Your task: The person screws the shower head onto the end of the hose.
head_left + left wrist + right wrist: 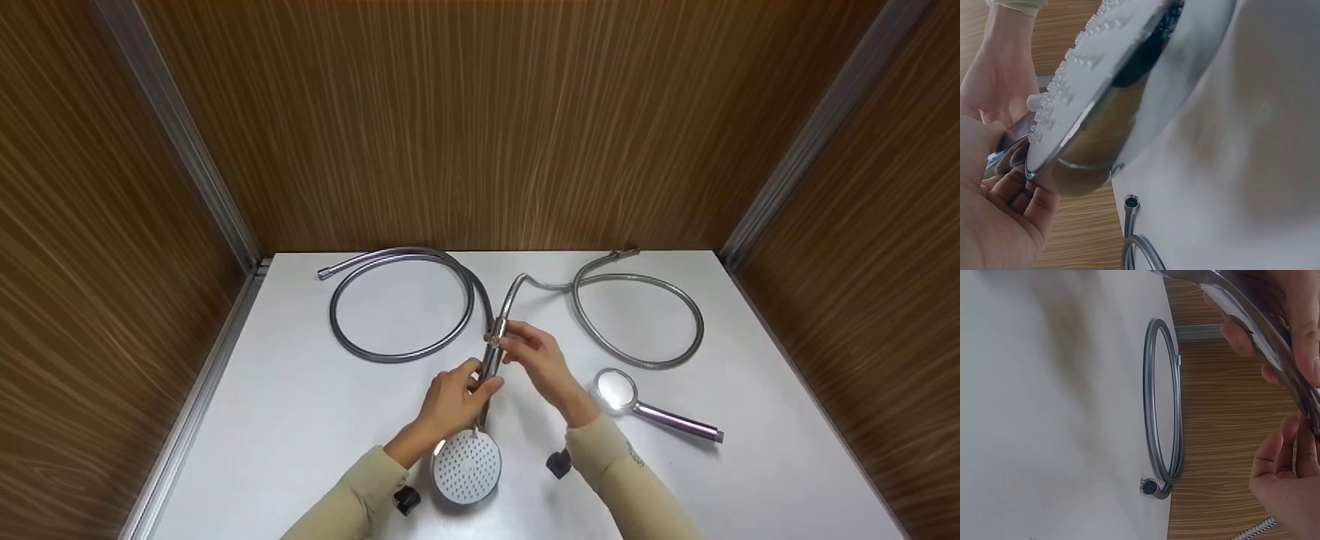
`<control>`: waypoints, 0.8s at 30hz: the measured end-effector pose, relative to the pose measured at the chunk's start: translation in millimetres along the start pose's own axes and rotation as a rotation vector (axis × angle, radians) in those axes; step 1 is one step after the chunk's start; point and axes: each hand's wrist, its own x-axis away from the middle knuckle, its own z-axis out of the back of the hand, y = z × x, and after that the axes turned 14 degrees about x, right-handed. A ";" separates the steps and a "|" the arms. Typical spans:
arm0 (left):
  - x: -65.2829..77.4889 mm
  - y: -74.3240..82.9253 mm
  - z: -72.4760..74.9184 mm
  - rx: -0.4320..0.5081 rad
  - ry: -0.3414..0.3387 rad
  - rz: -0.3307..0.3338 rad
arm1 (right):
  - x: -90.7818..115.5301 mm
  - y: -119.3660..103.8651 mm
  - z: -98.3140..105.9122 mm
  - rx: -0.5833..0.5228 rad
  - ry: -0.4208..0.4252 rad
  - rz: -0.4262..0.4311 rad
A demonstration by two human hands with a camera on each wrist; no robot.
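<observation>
My left hand [450,401] grips the chrome handle of a round shower head [466,466], whose white nozzle face points up in the head view. At the handle's far end, my right hand [544,367] pinches the metal connector of a silver shower hose [508,300]. Connector and handle end meet in line; whether the threads are engaged cannot be seen. The left wrist view has the shower head's face [1089,95] edge-on, close to the camera. Fingers of both hands surround the curved handle [1258,337] in the right wrist view.
A darker grey hose [401,358] lies coiled at the left of the white table [285,420]. A smaller hand shower [675,422] rests to the right of my right forearm. Wood-grain panels [480,127] enclose the back and sides.
</observation>
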 end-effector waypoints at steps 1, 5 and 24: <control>-0.1 -0.4 0.2 -0.001 0.001 0.002 | 0.1 -0.3 0.3 0.004 -0.004 0.005; -0.2 -0.6 0.6 0.008 0.003 0.012 | 0.4 -1.5 0.8 0.034 -0.014 0.010; 1.0 0.4 2.2 0.031 -0.025 0.018 | -0.5 -2.1 -2.0 0.082 0.034 -0.040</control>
